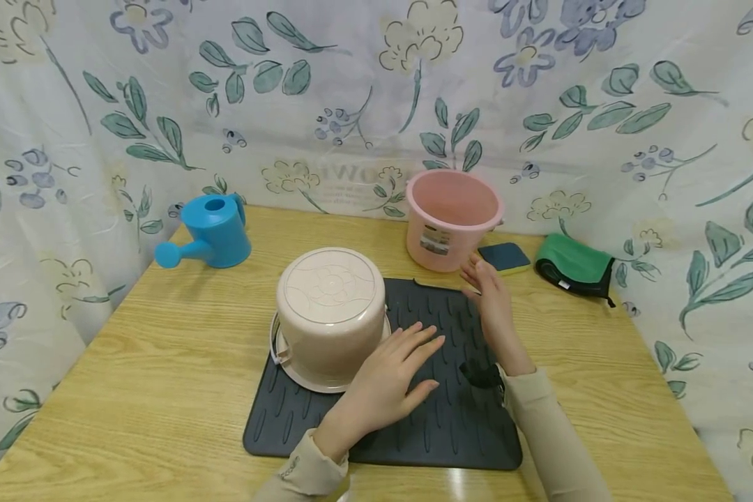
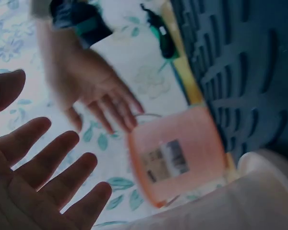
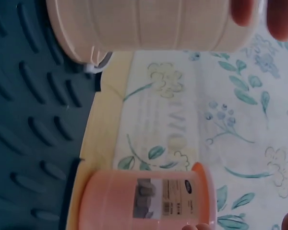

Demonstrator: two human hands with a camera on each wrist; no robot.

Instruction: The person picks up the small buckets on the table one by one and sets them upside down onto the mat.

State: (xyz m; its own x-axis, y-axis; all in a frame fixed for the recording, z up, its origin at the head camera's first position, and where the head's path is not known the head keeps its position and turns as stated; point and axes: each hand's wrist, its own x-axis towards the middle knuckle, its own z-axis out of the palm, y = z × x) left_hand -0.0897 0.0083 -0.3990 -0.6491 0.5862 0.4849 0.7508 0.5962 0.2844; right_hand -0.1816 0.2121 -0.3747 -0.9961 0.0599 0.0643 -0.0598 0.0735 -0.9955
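Observation:
A beige bucket (image 1: 326,341) stands upside down on the left part of a dark ridged mat (image 1: 448,418). My left hand (image 1: 392,373) is held at the bucket's near right side with its fingers straight and spread; whether it touches the bucket I cannot tell. Over the mat's right part is my right hand (image 1: 494,307), fingers extended, holding nothing. Its fingertips point toward a pink bucket (image 1: 436,244), upright behind the mat. In the left wrist view the pink bucket (image 2: 182,153) shows close to those fingertips. The right wrist view catches the beige bucket's side (image 3: 149,24) at the top.
A blue watering can (image 1: 219,233) stands at the back left of the wooden table (image 1: 163,369). Right of the pink bucket lie a dark-topped sponge (image 1: 505,256) and a folded green and black cloth (image 1: 574,261). A flowered curtain (image 1: 351,90) hangs behind.

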